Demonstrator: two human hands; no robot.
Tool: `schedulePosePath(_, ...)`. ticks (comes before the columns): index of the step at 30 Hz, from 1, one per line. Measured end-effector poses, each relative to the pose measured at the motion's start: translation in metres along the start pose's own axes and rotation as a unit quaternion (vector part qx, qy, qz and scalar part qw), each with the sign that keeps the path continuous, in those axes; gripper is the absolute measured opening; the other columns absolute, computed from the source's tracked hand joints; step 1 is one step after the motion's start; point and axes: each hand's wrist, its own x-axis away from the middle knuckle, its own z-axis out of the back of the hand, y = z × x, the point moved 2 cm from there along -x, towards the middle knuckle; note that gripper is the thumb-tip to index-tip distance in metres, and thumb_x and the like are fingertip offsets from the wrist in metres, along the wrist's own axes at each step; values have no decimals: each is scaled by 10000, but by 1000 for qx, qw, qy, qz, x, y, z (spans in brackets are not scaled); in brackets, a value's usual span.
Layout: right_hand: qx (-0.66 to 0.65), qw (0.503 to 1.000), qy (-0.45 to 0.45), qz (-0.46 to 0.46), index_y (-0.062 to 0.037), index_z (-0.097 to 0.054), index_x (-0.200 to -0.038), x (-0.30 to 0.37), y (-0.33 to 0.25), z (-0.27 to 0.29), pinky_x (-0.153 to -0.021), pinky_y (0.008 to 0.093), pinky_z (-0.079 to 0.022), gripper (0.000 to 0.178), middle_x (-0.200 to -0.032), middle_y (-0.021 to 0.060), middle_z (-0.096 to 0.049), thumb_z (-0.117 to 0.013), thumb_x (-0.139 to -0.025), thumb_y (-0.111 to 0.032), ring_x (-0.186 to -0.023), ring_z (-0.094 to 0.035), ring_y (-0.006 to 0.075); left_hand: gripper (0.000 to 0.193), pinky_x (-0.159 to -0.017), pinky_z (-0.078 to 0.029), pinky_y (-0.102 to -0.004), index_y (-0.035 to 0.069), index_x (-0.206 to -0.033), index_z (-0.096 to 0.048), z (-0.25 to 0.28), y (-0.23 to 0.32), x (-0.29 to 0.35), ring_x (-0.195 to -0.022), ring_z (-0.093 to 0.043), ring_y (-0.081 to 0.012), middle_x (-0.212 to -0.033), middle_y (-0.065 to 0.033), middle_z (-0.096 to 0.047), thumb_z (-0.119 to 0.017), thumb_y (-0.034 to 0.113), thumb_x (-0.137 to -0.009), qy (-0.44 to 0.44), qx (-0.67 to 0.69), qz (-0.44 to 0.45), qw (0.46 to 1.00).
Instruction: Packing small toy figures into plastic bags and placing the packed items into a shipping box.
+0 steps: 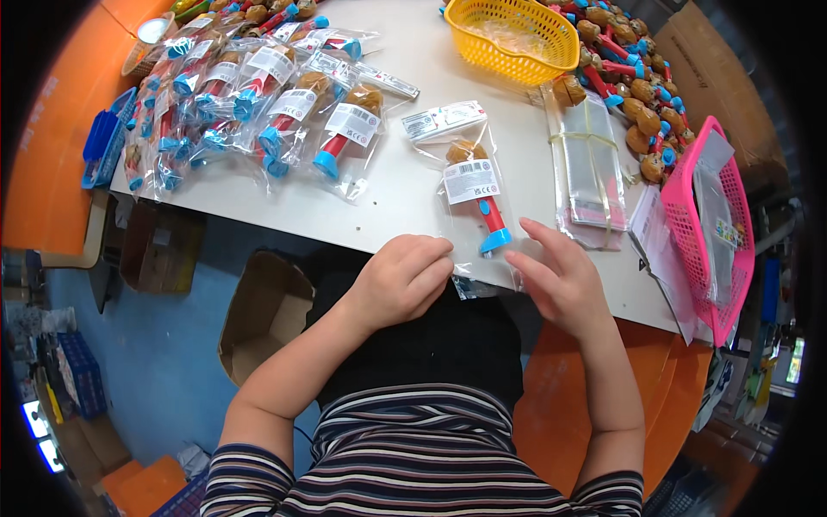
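In front of me on the table lies a clear plastic bag [457,226] with a printed header. Inside it is a red and blue toy [491,211] with a brown, lumpy head, and a white label [470,181] covers part of it. My left hand [405,280] is closed at the bag's lower left edge, its fingertips curled over the plastic. To the bag's lower right, my right hand [566,280] has thumb and fingers spread, the thumb tip close to the plastic edge. A scrap of printed film [474,289] hangs at the table's edge between the hands.
Several bagged toys [258,95] are heaped at the left. A yellow basket [514,69] holds small clear pieces at the back, beside loose toys [642,103]. Flat bags [590,164] bound with a band lie right, next to a pink basket [680,215]. A cardboard box [267,319] stands below.
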Motion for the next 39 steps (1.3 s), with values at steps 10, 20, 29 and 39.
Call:
schedulePosePath(10,-51,997,9,54,-93,-715,-962,-1,2,-20,-843,380,-518,258,-1252,149,-590,-770,-713,-54,-1072,-601,321,349,-729,-483,-351,92,-1046,-653,7,4,13,-891,-607,-253,-994,-100,-608,-768,83,-716,-11,-8,-3,1000)
schedulePosePath(20,-303,925,38,-225,-6,-699,-872,3,1,-30,-1001,384,-419,63,-1339,168,-521,-665,-819,-8,-1151,-547,256,101,-702,-450,-326,33,-812,-647,6,7,6,-788,-563,-249,-850,-83,-588,-730,77,-776,41,113,189,975)
schedulePosePath(29,-454,741,-67,-490,39,-650,-789,-11,2,-22,-648,237,-499,122,-1032,146,-646,-661,-869,-53,-753,-636,122,140,-599,-428,-327,16,-682,-615,2,11,-6,-654,-547,-229,-719,-79,-565,-713,53,-775,53,76,286,954)
schedulePosePath(39,-455,739,-43,-495,15,-619,-828,-13,6,-25,-541,191,-487,131,-814,75,-655,-691,-876,-83,-635,-633,94,211,-559,-435,-314,18,-686,-581,2,8,-15,-600,-553,-206,-674,-78,-556,-756,105,-766,8,45,363,931)
